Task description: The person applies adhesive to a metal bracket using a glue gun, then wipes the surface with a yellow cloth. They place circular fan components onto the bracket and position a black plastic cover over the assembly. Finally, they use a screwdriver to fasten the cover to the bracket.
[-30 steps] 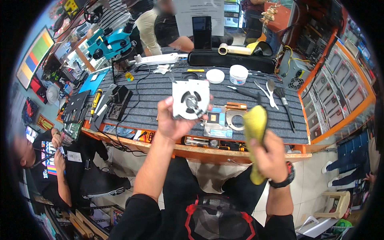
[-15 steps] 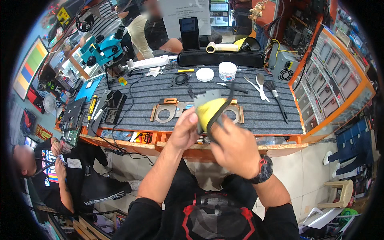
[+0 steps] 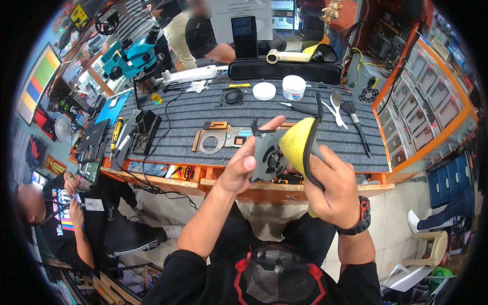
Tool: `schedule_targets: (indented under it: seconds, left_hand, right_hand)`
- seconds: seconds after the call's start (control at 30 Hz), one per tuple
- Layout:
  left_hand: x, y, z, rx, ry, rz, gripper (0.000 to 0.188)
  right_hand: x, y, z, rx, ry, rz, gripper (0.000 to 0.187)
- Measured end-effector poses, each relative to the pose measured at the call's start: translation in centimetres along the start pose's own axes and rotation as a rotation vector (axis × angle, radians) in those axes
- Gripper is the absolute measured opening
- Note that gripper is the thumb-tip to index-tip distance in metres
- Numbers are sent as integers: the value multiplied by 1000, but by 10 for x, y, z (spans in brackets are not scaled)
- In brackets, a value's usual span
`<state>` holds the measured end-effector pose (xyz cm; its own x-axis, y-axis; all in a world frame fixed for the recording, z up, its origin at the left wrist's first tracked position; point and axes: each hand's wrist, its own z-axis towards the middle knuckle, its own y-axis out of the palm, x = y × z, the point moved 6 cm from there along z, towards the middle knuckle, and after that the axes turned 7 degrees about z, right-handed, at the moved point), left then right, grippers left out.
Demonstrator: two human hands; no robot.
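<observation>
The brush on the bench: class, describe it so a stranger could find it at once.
Start at the grey ribbed mat covering the bench. Go to its right end, beside the orange shelving. The brush lies there with dark bristles pointing away and a thin black handle, next to a white spoon-shaped tool.

A repair workshop for electronics, plainly. Just beyond the left hand runs a workbench under a grey ribbed mat, strewn with metal plates and small parts. Far off to that hand's left stands a teal microscope on its arm, with screwdrivers and a black tool stand nearer. Past the right hand, brushes lie on the mat, and to its right orange shelving holds rows of small boxes. Well left and below, another person sits bent over a small device.
</observation>
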<state>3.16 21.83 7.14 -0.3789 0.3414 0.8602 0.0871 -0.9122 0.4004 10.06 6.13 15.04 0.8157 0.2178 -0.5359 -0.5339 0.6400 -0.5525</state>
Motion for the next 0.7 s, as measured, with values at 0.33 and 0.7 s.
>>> schedule_targets:
  seconds: [0.33, 0.7]
  left_hand:
    - [-16, -18, -21, -92, -157, 218, 87]
    - [43, -49, -13, 91, 38, 1371, 104]
  right_hand:
    - [11, -3, 25, -59, -61, -326, 46]
    - [242, -93, -32, 16, 497, -511, 38]
